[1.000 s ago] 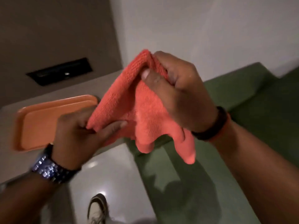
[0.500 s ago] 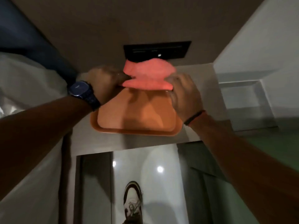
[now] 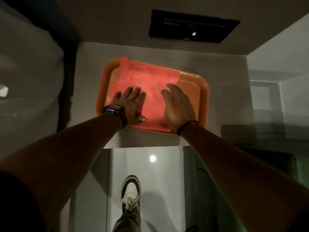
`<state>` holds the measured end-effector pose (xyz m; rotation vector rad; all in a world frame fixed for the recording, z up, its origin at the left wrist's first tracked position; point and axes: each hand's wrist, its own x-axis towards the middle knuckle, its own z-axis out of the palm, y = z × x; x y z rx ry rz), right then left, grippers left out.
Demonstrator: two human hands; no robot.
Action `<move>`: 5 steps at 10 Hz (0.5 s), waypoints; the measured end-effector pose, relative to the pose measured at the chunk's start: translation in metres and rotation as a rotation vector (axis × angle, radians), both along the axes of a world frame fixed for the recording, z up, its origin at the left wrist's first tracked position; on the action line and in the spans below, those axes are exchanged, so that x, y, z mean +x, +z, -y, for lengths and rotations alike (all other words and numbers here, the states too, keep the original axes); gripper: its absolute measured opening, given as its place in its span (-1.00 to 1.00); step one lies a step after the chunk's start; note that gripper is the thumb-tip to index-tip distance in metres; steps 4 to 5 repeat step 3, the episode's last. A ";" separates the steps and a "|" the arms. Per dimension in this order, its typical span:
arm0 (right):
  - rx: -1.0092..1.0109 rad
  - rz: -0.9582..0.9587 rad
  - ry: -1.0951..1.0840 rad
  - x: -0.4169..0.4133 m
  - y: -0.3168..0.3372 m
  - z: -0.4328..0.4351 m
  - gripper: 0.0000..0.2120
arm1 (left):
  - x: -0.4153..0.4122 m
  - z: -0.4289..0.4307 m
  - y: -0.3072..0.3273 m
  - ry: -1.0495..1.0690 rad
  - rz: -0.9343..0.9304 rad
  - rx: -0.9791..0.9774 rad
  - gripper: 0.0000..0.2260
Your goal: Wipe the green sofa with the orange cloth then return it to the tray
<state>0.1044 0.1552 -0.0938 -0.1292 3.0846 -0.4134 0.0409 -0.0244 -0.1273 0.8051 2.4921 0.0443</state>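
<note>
The orange cloth (image 3: 147, 91) lies spread flat in the orange tray (image 3: 203, 91), and from where I watch its long axis runs from the far-left corner of the tray toward the near-right edge, slightly skewed against the tray's sides. Its far-left corner pokes up over the tray rim, while a bare strip of tray floor shows along the right. The tray sits on the grey bench (image 3: 224, 106), below a dark wall panel (image 3: 192, 25). I see my left hand (image 3: 129, 104) lying palm down on the near-left part of the cloth, fingers extended and spread, thumb tucked against the near edge, gripping nothing. My right hand (image 3: 178, 106) is over the near-right part of the cloth, fingers loosely straightened and open, holding nothing; I cannot tell whether it presses the cloth or floats just above it. So the cloth lies under and between both hands, reaching away beyond the fingertips. A watch (image 3: 115, 110) is on my left wrist, a dark band (image 3: 184, 127) on the right. Below the bench edge, one sneaker (image 3: 131, 191) stands on the glossy floor (image 3: 150, 173).
</note>
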 end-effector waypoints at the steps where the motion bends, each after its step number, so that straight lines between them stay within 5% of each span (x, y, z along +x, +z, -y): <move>1: 0.095 0.261 0.022 -0.008 -0.022 0.003 -0.42 | -0.005 -0.002 -0.007 0.042 -0.004 -0.011 -0.05; 2: 0.220 0.564 0.080 -0.003 -0.035 0.000 -0.26 | 0.000 -0.009 0.002 0.034 -0.014 -0.045 -0.03; 5: 0.109 0.466 0.016 -0.007 -0.028 0.007 -0.30 | -0.001 -0.011 0.014 0.077 -0.046 -0.023 -0.01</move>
